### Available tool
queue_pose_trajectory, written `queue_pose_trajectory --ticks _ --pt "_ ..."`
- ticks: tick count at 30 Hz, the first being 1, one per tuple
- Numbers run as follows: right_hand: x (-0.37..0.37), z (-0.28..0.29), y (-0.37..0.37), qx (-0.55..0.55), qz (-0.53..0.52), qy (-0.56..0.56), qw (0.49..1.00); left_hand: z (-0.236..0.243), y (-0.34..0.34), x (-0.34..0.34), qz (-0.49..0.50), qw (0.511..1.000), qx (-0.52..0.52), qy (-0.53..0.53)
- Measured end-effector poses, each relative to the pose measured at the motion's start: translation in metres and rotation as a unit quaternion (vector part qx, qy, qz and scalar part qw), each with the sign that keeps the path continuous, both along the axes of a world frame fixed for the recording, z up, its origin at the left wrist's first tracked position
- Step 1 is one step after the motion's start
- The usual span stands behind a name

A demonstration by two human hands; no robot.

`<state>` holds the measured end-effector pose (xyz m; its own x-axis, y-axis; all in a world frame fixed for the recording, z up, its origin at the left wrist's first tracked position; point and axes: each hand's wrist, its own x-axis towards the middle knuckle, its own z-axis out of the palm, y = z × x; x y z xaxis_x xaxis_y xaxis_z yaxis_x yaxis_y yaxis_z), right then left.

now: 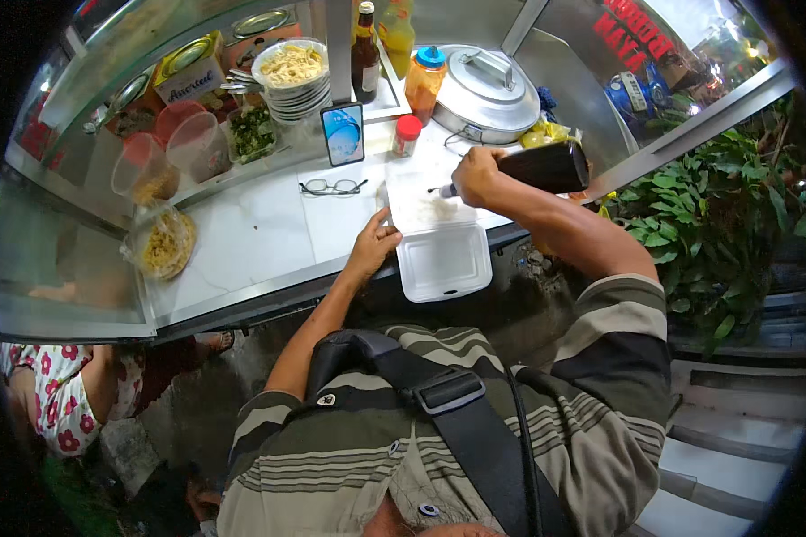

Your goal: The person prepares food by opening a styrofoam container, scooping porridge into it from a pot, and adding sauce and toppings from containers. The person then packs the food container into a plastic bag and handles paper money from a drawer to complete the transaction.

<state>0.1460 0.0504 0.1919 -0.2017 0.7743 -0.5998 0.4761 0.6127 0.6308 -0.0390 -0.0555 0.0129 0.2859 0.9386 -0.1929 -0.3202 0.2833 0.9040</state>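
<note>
A white foam takeaway box (444, 261) lies open, its base on the counter and its lid hanging over the front edge toward me. My left hand (373, 245) grips the box's left side near the hinge, thumb and fingers at the rim. Closed round the neck end of a dark bottle (551, 167), my right hand (479, 177) tips it so that the pale cap points left and down over the base. Inside the base is something pale that I cannot make out. Just beyond stands a small red-lidded jar (407, 135).
A phone (343, 134) stands upright behind eyeglasses (333, 187). Further back are a lidded metal pot (485, 94), an orange sauce bottle (424, 87), a brown bottle (365, 54) and stacked plates (297, 103). A bag of noodles (166, 243) lies left. Glass panels enclose the counter (242, 259).
</note>
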Motion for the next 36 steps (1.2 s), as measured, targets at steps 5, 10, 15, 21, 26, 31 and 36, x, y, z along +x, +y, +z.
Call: queue_pose_trajectory --ticks 5,10,15,21,26,31,36 --pt "0.081 0.038 -0.007 -0.137 -0.201 0.297 0.923 -0.001 -0.010 0.004 0.004 1.000 -0.001 0.016" --pt "0.084 0.028 -0.042 -0.190 -0.334 0.617 0.687 0.015 -0.015 -0.005 0.031 0.999 -0.017 0.022" --pt "0.015 0.137 -0.026 -0.010 -0.157 0.825 0.542 0.038 -0.022 -0.003 0.040 0.995 -0.038 0.085" --pt "-0.100 0.136 0.054 0.126 0.032 0.900 0.415 0.044 -0.038 0.001 0.150 0.981 -0.084 0.093" --pt "-0.139 0.083 0.110 0.203 0.021 0.877 0.435 0.064 -0.069 -0.020 0.212 0.974 -0.067 0.044" --pt "-0.145 0.040 0.127 0.200 -0.035 0.853 0.480 0.081 -0.111 -0.077 0.252 0.959 -0.111 0.064" --pt "-0.133 0.004 0.129 0.208 -0.090 0.842 0.489 0.086 -0.136 -0.155 0.302 0.934 -0.151 0.113"
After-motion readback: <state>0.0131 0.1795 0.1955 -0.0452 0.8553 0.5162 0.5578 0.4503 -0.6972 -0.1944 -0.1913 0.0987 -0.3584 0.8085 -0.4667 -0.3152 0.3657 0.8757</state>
